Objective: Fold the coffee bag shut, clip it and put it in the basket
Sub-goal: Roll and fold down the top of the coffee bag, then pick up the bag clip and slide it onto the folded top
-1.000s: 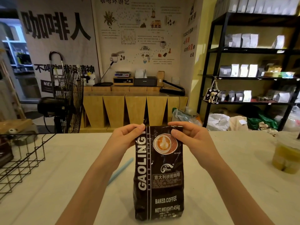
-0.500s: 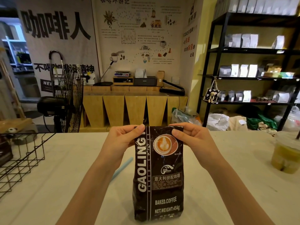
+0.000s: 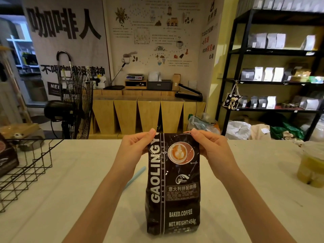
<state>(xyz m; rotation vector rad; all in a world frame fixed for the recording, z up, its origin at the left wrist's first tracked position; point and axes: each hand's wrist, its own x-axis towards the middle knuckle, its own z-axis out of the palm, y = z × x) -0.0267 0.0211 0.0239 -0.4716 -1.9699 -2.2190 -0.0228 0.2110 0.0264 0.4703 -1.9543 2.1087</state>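
At the centre of the frame I see a tall black foil coffee bag with white "GAOLING" lettering and a latte-art cup picture (image 3: 172, 183) standing upright on a pale, cloth-covered table (image 3: 70, 199); the left hand (image 3: 135, 151) pinches the bag's upper left corner between thumb and fingers, while the right hand (image 3: 213, 151) pinches the upper right corner the same way, both closed on the top edge; the top looks flattened, though I cannot tell how far it is folded; a black wire basket (image 3: 26, 172) sits at the left edge of the frame, well apart from the bag; a slim pale-blue plastic strip (image 3: 135, 178) lies on the table just left of the bag, partly hidden by the left forearm; a clear plastic cup of yellowish drink (image 3: 311, 165) stands at the right edge.
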